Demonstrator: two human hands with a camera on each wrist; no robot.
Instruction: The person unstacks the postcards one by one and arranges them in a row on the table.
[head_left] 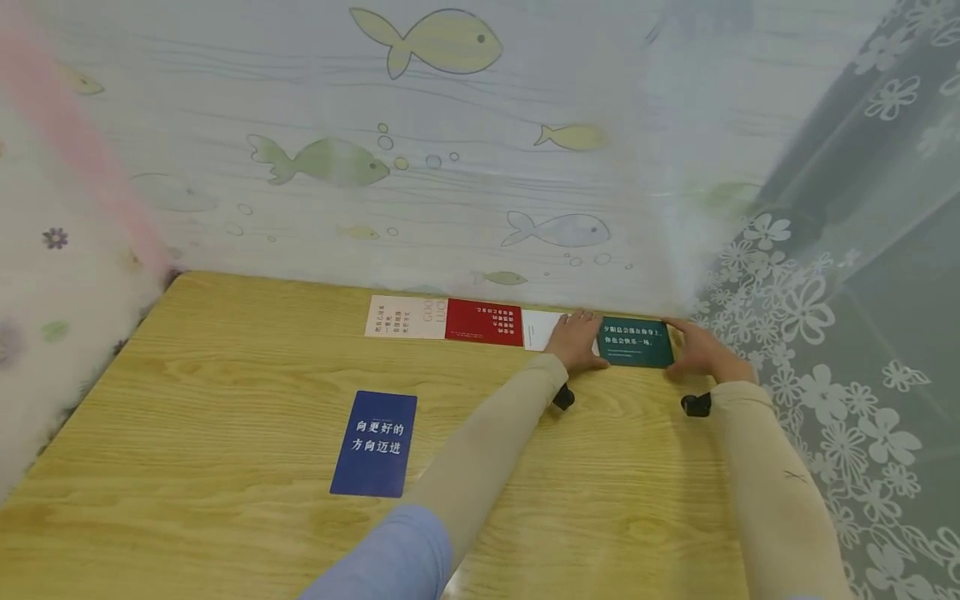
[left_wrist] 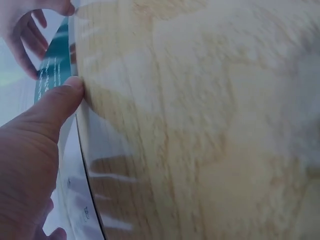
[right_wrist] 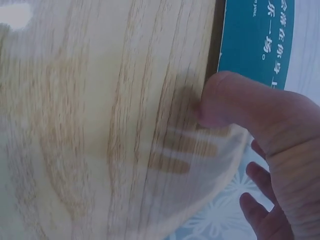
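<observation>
A green card (head_left: 637,342) with white writing lies at the right end of a row along the table's far edge. My left hand (head_left: 576,340) holds its left end, the thumb at the near edge and the fingers toward the far side, covering part of a white card (head_left: 537,330). With thumb and forefinger spread across the card, my right hand (head_left: 707,352) grips the right end. In the right wrist view, the right thumb (right_wrist: 235,100) is bent against the near corner of the green card. The left thumb (left_wrist: 62,97) touches its near edge in the left wrist view.
Left of the white card lie a red card (head_left: 483,322) and a cream card (head_left: 405,317). A blue card (head_left: 373,443) lies apart, nearer on the wooden table (head_left: 225,417). A fish-printed curtain (head_left: 450,192) hangs behind; flowered lace (head_left: 847,417) borders the right side.
</observation>
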